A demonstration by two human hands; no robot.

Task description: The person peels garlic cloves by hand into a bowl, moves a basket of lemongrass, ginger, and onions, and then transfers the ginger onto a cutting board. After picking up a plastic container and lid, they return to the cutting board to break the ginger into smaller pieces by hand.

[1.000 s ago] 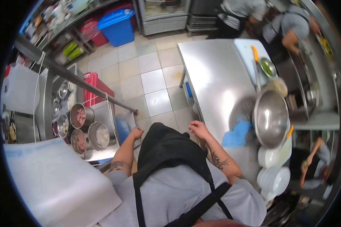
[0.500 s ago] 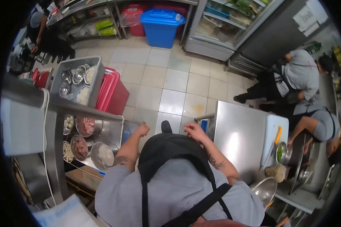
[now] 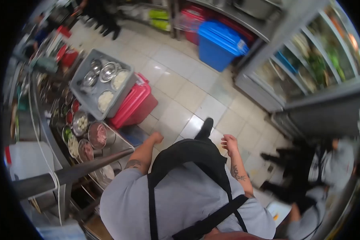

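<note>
I am seeing my left hand (image 3: 157, 138) curling into an empty fist near the round steel pots (image 3: 93, 138); my right hand (image 3: 229, 142), grip loosely curled, is holding nothing.

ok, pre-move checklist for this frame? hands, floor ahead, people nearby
1. Left hand free: ok, closed fist, holds nothing visible.
2. Right hand free: ok, fingers loosely curled, nothing in it.
3. Floor ahead: ok, bare tiles.
4. Red bin on the left: ok, apart from the left hand.
5. Co-workers on the right: not ok, close beside the person.
6. Blue bin: ok, against the shelving, off the path.
</note>
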